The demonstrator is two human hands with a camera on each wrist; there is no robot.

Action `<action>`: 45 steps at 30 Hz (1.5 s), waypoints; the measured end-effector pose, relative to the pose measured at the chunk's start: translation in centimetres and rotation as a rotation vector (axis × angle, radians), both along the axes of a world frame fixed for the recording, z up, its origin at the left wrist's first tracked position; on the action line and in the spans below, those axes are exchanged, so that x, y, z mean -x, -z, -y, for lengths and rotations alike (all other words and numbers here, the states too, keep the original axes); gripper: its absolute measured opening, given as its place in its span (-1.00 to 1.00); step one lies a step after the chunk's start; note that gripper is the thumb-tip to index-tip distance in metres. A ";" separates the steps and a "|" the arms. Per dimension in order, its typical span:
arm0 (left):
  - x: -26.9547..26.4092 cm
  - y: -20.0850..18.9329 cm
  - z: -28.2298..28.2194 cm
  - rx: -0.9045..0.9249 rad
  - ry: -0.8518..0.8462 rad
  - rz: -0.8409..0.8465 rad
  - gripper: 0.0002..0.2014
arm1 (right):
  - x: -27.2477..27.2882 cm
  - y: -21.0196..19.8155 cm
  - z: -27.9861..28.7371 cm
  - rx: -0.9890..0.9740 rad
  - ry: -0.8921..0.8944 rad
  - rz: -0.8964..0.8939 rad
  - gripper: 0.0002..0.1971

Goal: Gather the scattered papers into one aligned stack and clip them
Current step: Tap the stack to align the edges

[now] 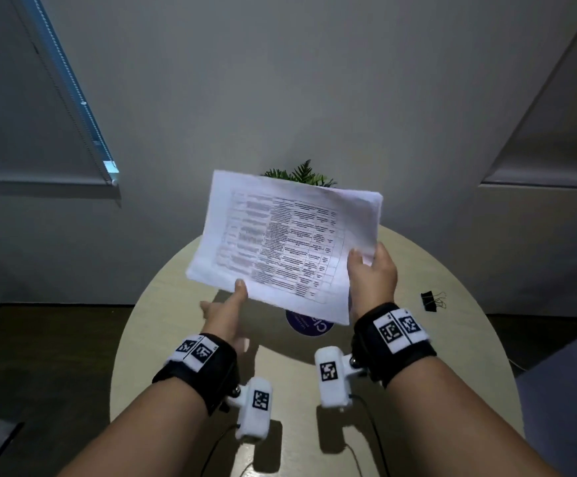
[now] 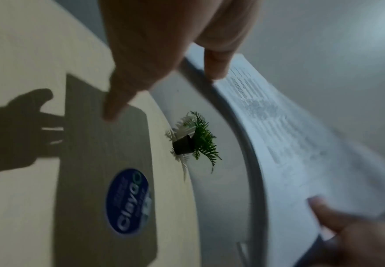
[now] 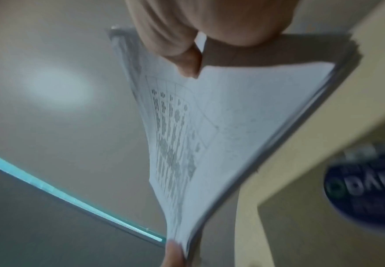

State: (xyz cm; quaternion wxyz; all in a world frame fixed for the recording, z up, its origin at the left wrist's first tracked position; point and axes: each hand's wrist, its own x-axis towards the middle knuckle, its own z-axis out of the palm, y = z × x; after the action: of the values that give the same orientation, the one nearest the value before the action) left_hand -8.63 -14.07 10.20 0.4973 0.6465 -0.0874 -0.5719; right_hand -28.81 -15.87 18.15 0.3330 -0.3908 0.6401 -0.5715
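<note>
A stack of white printed papers [image 1: 280,242] with a table on the top sheet is held tilted in the air above the round table [image 1: 452,356]. My right hand [image 1: 371,266] grips its near right edge, thumb on top and fingers beneath. My left hand [image 1: 232,297] stays spread, with one fingertip touching the stack's near left edge. In the left wrist view the papers [image 2: 289,144] curve past one fingertip, while another finger points down at the table. The right wrist view shows the stack [image 3: 232,135] pinched under my thumb. A black binder clip [image 1: 431,301] lies on the table to the right.
A round blue sticker [image 1: 309,327] sits on the beige tabletop below the papers. A small potted fern [image 1: 300,175] stands at the table's far edge, half hidden by the stack. Grey walls surround the table, with blinds at left and right.
</note>
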 end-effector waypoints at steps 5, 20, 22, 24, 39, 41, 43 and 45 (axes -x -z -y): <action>1.2 -1.7 0.9 0.302 -0.134 -0.274 -0.43 | -0.8 4.6 -2.1 -0.243 -0.107 0.318 -0.73; 0.5 -4.0 -2.1 0.656 0.093 0.440 -0.56 | 1.7 1.0 -1.0 0.090 -0.406 0.076 -0.73; 0.6 -4.1 -2.3 0.660 0.121 0.401 -0.49 | 1.7 1.8 -1.4 0.103 -0.390 0.127 -0.67; 0.5 -4.1 -2.8 0.649 0.165 0.369 -0.49 | 1.7 2.6 -1.8 0.073 -0.414 0.121 -0.62; 0.1 -5.8 -1.9 0.784 0.198 0.461 -0.48 | 2.4 1.5 -1.0 0.390 -0.509 -0.258 -0.26; -0.1 -6.3 -1.7 0.792 0.211 0.498 -0.47 | 2.6 1.3 -0.2 0.451 -0.501 -0.340 -0.43; -0.2 -6.6 -1.6 0.798 0.222 0.547 -0.41 | 2.8 1.3 0.2 0.491 -0.477 -0.376 -0.54; -0.2 -6.8 -1.7 0.823 0.237 0.596 -0.31 | 2.8 1.3 0.4 0.531 -0.477 -0.399 -0.54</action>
State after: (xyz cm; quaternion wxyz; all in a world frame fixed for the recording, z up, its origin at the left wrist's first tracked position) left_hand -8.41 -12.35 16.97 0.5957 0.5180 -0.5152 -0.3338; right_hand -31.66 -16.31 16.85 0.2129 -0.7037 0.4138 -0.5368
